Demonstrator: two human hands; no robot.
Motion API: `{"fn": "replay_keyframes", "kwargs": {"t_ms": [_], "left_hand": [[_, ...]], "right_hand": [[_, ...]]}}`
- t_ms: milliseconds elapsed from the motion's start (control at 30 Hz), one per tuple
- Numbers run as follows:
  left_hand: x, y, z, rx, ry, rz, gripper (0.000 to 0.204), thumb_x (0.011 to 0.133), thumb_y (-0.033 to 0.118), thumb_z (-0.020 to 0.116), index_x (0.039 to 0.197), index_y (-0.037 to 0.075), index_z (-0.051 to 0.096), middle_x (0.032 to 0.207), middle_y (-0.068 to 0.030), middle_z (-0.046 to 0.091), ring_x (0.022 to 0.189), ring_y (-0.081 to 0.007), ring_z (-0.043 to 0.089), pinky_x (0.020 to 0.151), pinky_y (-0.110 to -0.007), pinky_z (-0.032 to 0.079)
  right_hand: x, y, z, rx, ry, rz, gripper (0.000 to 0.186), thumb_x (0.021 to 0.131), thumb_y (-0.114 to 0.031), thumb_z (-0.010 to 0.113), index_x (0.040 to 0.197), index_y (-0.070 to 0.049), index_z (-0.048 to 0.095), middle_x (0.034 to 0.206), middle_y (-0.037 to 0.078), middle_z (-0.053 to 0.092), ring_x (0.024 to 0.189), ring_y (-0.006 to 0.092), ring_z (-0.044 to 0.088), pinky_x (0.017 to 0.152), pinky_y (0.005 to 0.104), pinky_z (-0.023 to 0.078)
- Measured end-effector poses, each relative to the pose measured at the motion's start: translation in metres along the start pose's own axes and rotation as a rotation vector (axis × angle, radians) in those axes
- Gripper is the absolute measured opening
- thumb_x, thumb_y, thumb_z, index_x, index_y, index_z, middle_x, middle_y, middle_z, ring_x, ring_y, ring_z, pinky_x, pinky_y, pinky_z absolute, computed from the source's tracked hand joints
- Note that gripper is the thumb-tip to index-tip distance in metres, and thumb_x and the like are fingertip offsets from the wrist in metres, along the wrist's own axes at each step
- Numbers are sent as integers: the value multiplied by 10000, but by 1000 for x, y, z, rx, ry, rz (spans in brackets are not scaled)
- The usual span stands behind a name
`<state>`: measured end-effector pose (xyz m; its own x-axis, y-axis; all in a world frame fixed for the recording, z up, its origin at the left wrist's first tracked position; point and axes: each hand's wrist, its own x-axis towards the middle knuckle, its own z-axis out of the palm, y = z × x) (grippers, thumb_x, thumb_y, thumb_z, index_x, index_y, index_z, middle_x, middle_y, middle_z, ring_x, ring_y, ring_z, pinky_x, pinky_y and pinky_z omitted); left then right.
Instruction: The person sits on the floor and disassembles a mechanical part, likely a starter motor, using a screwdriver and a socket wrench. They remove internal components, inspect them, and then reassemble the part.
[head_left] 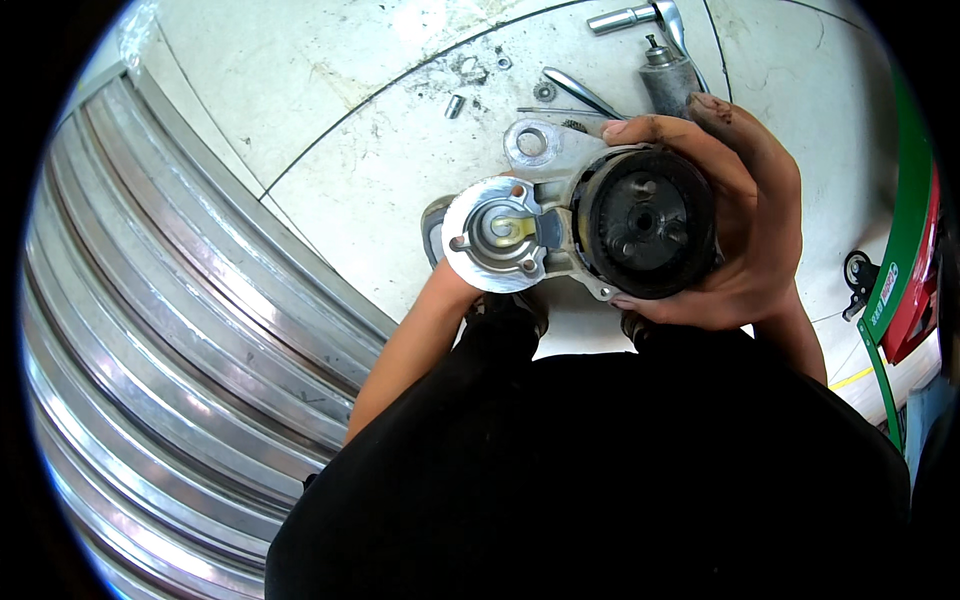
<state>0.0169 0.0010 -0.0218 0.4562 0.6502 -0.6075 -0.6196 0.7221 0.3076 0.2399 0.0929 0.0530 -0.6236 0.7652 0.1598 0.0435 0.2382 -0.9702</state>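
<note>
A silver starter motor housing (560,150) is held up in front of me, above the floor. Its round open end on the left shows a yellowish lever (512,232) inside. On the right sits a black round part (630,245) with three pins on its face. My right hand (765,215) wraps around that black part, with dark grime on the fingers. My left hand (456,283) reaches beneath the silver open end; its fingers are hidden behind the metal.
Beyond the housing, the pale tiled floor holds a ratchet with a socket (625,19), a grey metal cylinder (668,82), a metal rod (585,92), a small gear (544,91) and a short sleeve (454,106). Ribbed metal panels (200,320) stand left; a green-and-red object (890,290) stands right.
</note>
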Motion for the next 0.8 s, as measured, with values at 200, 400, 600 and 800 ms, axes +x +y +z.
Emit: {"fn": "replay_keyframes", "kwargs": {"t_ms": [200,400,600,800], "left_hand": [[-2,3,10,-67,6,-61,398,944,309,581,1205,19,506,878,-98,590,671,-181,532,591,-310,426],[-1,16,28,230,-33,28,564,964,491,503,1230,-6,488,713,-66,558,608,-146,487,577,-297,411],[-3,55,75,1276,-5,223,504,891,367,661,1115,-63,522,645,-126,640,615,-291,656,572,-341,488],[0,58,83,1590,33,199,610,783,523,695,926,-63,601,558,-168,589,593,-371,633,542,-405,495]], "right_hand": [[-6,9,6,238,157,101,1173,599,-143,880,1448,58,96,1251,346,497,1155,400,570,985,465,489],[-10,16,1,429,357,417,1005,697,-386,789,1422,67,261,1304,236,517,1160,312,571,978,413,478],[-47,47,-6,1103,454,596,674,887,-461,605,1399,-64,421,1383,109,497,1293,247,445,1100,424,322],[-57,53,4,1626,521,644,599,875,-474,635,1328,-102,512,1302,75,563,1213,206,511,1059,412,389]]}}
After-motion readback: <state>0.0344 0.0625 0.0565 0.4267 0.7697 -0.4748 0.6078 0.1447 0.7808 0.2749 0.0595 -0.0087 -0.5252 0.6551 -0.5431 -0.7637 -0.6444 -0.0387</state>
